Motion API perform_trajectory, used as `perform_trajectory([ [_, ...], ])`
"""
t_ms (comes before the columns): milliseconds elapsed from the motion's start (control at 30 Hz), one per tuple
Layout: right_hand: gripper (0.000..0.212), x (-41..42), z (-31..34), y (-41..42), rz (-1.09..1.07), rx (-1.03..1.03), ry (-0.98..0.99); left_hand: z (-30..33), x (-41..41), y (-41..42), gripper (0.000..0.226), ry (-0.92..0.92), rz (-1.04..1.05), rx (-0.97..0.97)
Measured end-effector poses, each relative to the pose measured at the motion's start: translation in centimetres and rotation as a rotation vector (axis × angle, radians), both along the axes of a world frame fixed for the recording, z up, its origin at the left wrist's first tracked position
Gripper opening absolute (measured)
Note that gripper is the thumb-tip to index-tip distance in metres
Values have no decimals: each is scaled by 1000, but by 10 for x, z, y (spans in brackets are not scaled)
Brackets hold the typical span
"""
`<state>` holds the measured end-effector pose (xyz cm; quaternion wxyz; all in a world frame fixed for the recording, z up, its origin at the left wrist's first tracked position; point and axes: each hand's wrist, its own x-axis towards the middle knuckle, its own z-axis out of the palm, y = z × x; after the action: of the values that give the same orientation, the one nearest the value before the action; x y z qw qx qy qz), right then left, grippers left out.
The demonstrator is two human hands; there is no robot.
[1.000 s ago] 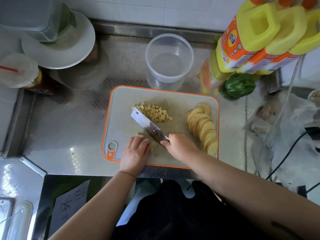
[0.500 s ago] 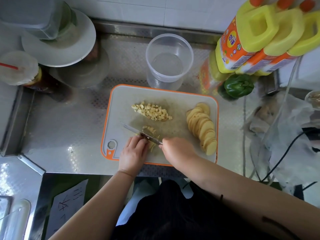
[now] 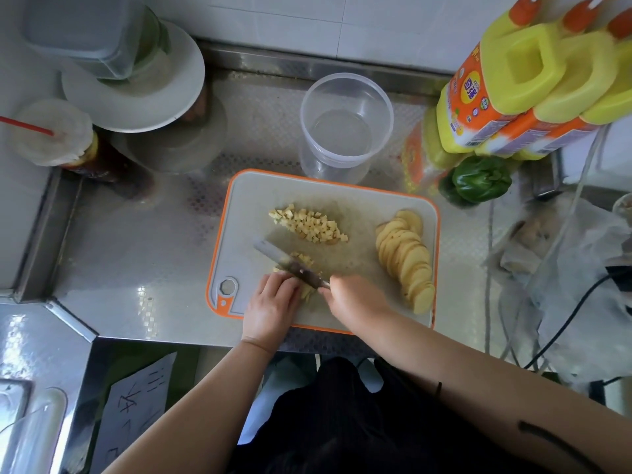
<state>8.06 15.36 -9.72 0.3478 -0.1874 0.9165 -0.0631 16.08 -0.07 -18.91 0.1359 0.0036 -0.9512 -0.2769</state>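
Currently, per item. R hand (image 3: 355, 299): wrapped round handle of knife (image 3: 290, 265), blade angled out to L-front, edge down on potato strips (image 3: 307, 291). L hand (image 3: 272, 302): fingers curled, pinning strips beside blade so they don't slide; tips tucked back, prob. for safety. Beyond both hands: diced pile (image 3: 309, 225), kept clear of cutting. R of R hand: slices (image 3: 405, 258), fanned, queued. Under all: board (image 3: 239, 206).

Diced pile (image 3: 309, 224) left of slices (image 3: 405, 256), on board (image 3: 246, 206)
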Motion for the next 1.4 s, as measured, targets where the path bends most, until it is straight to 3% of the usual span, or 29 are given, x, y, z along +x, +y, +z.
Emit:
perform_trajectory([
  [133, 34, -10, -3, 6, -140, -71, -63, 4, 0, 0, 27, -23, 4, 3],
  [333, 35, 0, 10, 10, 98, -58, 154, 10, 5, -3, 26, -60, -10, -5],
  [567, 33, 9, 22, -2, 186, -4, 159, 10, 7, -8, 31, -136, 1, 2],
  [667, 20, 9, 19, -7, 180, 61, 115, 8, 7, -9, 29, -116, 3, -2],
  [1067, 14, 11, 0, -13, 80, 73, -11, 6, 6, -4, 28, -102, -6, 18],
  [1233, 35, -7, 9, -2, -46, -50, -23, 4, 6, -5, 25, -63, -16, 23],
  [1400, 33, 2, 3, 5, -155, -114, -48, 8, 5, -9, 26, -117, -39, 39],
])
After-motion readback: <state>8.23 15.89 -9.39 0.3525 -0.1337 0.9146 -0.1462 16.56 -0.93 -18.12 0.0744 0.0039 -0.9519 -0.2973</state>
